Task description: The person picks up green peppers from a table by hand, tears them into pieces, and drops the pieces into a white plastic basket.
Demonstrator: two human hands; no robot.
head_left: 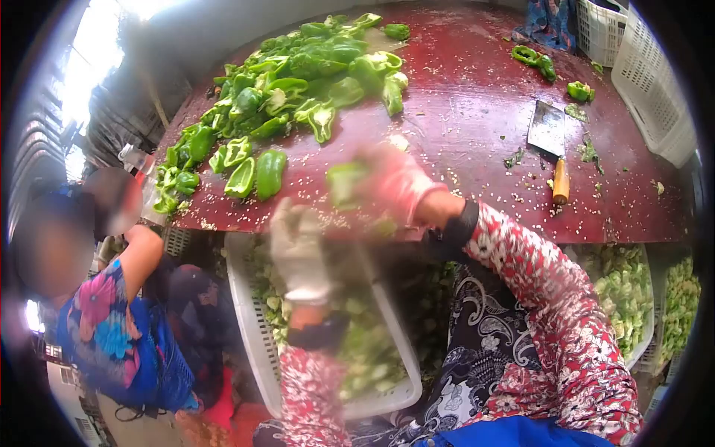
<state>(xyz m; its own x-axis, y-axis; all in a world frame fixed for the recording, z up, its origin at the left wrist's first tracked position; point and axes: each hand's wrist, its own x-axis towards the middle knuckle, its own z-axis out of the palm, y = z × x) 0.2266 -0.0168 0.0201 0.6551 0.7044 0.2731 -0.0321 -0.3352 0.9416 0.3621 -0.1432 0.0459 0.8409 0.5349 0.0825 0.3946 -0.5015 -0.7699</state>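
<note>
Both of my hands wear light gloves and are smeared by motion. My right hand [398, 179] is above the front part of the red table. A blurred green pepper piece [344, 185] is at its fingertips and appears to be gripped by them. Closer to me, my left hand [299, 249] is at the table's front edge, over a white plastic crate [398, 346] holding chopped green pieces. Its finger position is too blurred to read. Cut green pepper halves [240, 179] lie just left of my hands, in front of a large pile of peppers [298, 71].
A cleaver [547, 128] with a wooden handle lies on the right of the red table [462, 97], among scattered seeds. White baskets [648, 89] stand at the far right. More crates of green pieces [618, 298] sit below. Another person [123, 320] is at the left.
</note>
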